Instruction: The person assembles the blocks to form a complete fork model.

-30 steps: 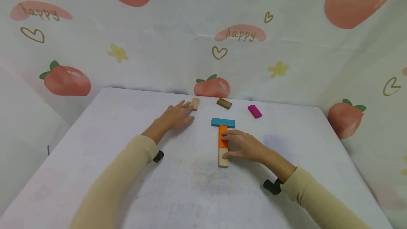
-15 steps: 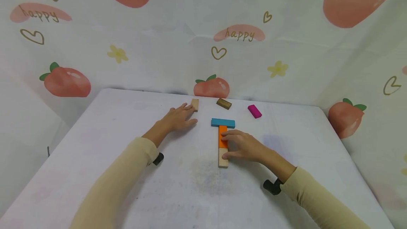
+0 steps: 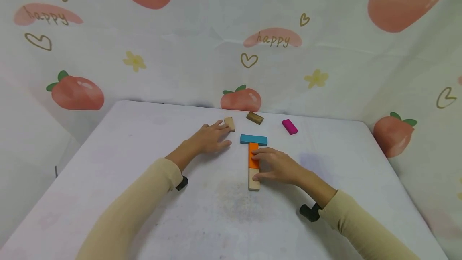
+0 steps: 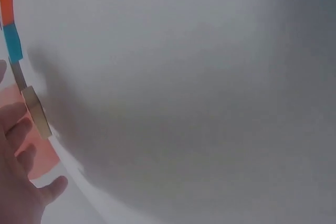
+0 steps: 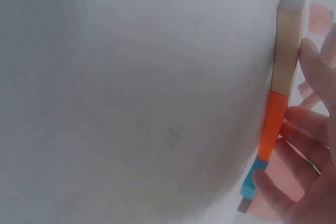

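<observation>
- Nearest, in line on the near side of the blue, apparently wooden bar [image 3: 254,140]: pale rectangular wooden block [image 3: 254,185], end to end with an orange rectangular block [image 3: 253,163] that reaches the bar. Judged light and stiff, easily nudged; take by the long sides.
- Right hand [image 3: 277,166], near-right of the bar: fingers spread, thumb against the pale block, fingertips at the orange.
- Left hand [image 3: 213,138], left of the bar: fingers spread, tips at the second pale wooden block [image 3: 231,122], far-left of the bar; firm contact cannot be told. Judged smooth; pinch mid-length.
- Far-right: magenta rectangular block [image 3: 290,126].
- Farthest, beyond the bar: brown rectangular wooden block [image 3: 255,118].
</observation>
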{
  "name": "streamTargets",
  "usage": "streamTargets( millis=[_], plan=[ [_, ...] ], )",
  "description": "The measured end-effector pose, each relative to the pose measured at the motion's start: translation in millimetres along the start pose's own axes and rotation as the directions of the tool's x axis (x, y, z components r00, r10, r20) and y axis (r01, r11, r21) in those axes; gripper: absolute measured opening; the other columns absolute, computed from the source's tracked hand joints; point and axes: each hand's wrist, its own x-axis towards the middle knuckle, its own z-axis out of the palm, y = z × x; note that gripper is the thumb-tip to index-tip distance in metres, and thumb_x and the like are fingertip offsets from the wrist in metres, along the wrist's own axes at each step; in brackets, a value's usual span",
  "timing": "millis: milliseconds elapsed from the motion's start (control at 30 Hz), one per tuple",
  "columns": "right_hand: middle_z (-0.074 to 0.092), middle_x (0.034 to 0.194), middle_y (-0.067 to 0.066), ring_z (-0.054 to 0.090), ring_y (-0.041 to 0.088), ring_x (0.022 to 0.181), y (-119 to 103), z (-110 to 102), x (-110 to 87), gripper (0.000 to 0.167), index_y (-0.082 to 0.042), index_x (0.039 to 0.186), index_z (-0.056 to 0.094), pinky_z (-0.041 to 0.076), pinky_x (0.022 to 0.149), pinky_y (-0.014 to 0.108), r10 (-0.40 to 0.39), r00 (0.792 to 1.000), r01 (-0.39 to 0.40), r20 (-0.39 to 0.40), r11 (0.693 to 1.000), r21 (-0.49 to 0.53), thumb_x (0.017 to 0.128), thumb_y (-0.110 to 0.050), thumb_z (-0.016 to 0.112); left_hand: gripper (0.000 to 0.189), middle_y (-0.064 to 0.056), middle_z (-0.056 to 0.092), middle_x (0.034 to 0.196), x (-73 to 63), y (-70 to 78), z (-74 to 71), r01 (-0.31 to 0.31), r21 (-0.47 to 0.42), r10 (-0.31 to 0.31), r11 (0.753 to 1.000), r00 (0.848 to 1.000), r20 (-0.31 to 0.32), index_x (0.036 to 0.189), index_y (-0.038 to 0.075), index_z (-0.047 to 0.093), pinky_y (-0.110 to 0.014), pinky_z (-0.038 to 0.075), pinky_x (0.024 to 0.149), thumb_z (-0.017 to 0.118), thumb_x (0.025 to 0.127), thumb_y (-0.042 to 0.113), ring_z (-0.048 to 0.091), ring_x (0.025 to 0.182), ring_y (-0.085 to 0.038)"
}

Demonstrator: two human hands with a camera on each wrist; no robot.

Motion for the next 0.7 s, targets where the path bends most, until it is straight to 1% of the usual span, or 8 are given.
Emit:
streamTargets(
  millis=[167, 367, 700],
  plan=[
    [0.059, 0.139, 0.009, 0.05, 0.03, 0.132, -1, 0, 0.6, 0.063, -0.008, 0.129, 0.067, 0.043, 0.105, 0.052, 0.003, 1.0, -0.003, 0.005, 1.0, 0.0, 0.082, -0.049, 0.078, 0.068, -0.006, 0.026, 0.163, 0.8, -2.3, 2.7, 0.054, -0.014, -0.054, 0.998, 0.998, 0.02, 0.158, 0.014, 0.029, -0.065, 0.02, 0.114, 0.044, 0.102, 0.049, 0.016, 0.152, -0.03],
    [0.059, 0.139, 0.009, 0.051, 0.03, 0.132, -2, -1, -0.2, 0.063, -0.008, 0.129, 0.066, 0.043, 0.105, 0.052, 0.007, 1.0, -0.007, 0.01, 1.0, -0.015, 0.082, -0.048, 0.078, 0.072, -0.006, 0.024, 0.163, 3.1, 1.4, 4.0, 0.038, -0.037, -0.037, 0.999, 0.998, 0.046, 0.159, 0.013, 0.026, -0.065, 0.018, 0.114, 0.044, 0.101, 0.052, 0.015, 0.152, -0.03],
    [0.059, 0.139, 0.009, 0.051, 0.031, 0.132, -3, -2, -0.6, 0.063, -0.008, 0.129, 0.066, 0.043, 0.104, 0.053, 0.005, 1.0, -0.005, 0.007, 1.0, -0.006, 0.082, -0.048, 0.078, 0.072, -0.005, 0.023, 0.164, 8.4, 18.4, 1.5, 0.034, -0.023, -0.032, 0.999, 0.996, 0.08, 0.159, 0.014, 0.025, -0.063, 0.017, 0.115, 0.044, 0.101, 0.053, 0.014, 0.152, -0.028]
  ],
)
